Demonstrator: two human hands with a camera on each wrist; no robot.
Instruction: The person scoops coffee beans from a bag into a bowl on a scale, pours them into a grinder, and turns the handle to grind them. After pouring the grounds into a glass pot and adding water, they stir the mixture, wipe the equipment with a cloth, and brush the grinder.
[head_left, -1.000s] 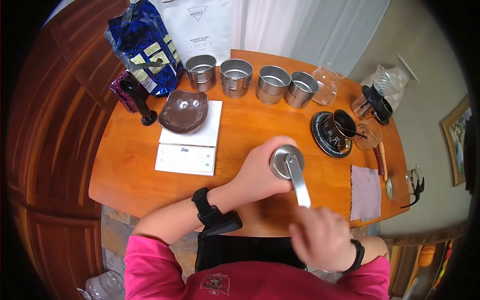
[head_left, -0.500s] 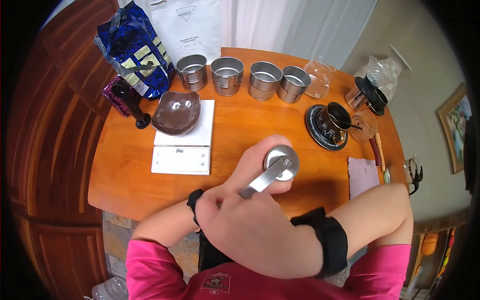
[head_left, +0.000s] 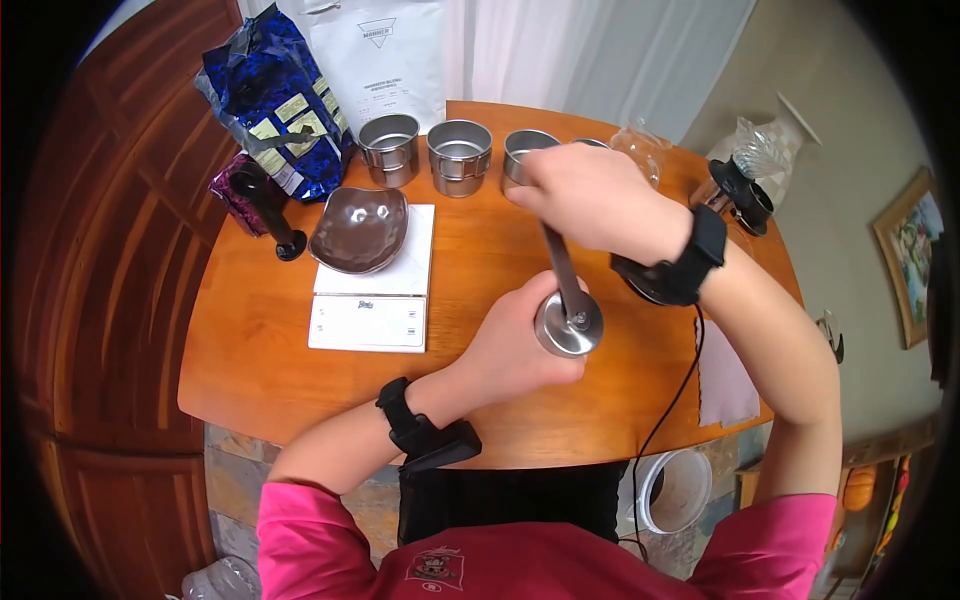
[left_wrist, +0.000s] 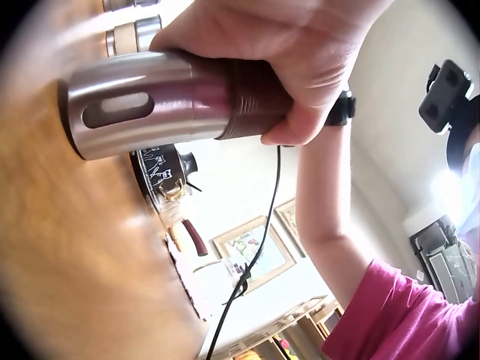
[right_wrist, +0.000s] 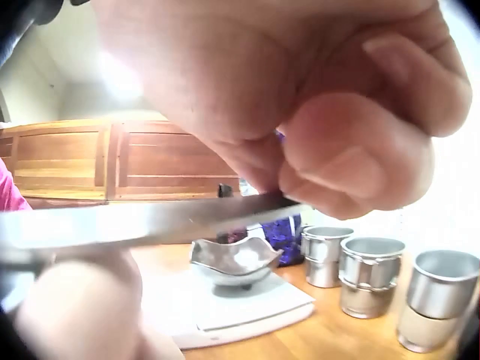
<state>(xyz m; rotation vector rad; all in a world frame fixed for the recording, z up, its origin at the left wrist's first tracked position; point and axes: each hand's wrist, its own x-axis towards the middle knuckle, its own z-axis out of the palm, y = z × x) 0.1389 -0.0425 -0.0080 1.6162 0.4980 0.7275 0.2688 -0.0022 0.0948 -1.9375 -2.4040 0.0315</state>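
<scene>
A steel hand grinder (left_wrist: 150, 105) stands upright on the table, its slotted body and brown band showing in the left wrist view. My left hand (head_left: 520, 340) grips it round the upper part, below the round lid (head_left: 562, 332). From the lid the crank arm (head_left: 562, 265) points away from me, toward the cups. My right hand (head_left: 600, 195) holds the crank's far end with curled fingers; the knob is hidden under them. In the right wrist view the crank arm (right_wrist: 150, 225) runs up to the curled fingers (right_wrist: 352, 157).
Left of the grinder, a brown bowl (head_left: 360, 230) sits on a white scale (head_left: 368, 322). Steel cups (head_left: 460, 158) line the back beside a blue bag (head_left: 275, 110) and a white bag (head_left: 380, 60). A pink cloth (head_left: 727, 375) lies right; a black cable (head_left: 672, 400) hangs from my right wrist.
The crank has swung round from the near side to the far side, with my right hand moving away from my body over the table. My left hand keeps its grip on the grinder.
</scene>
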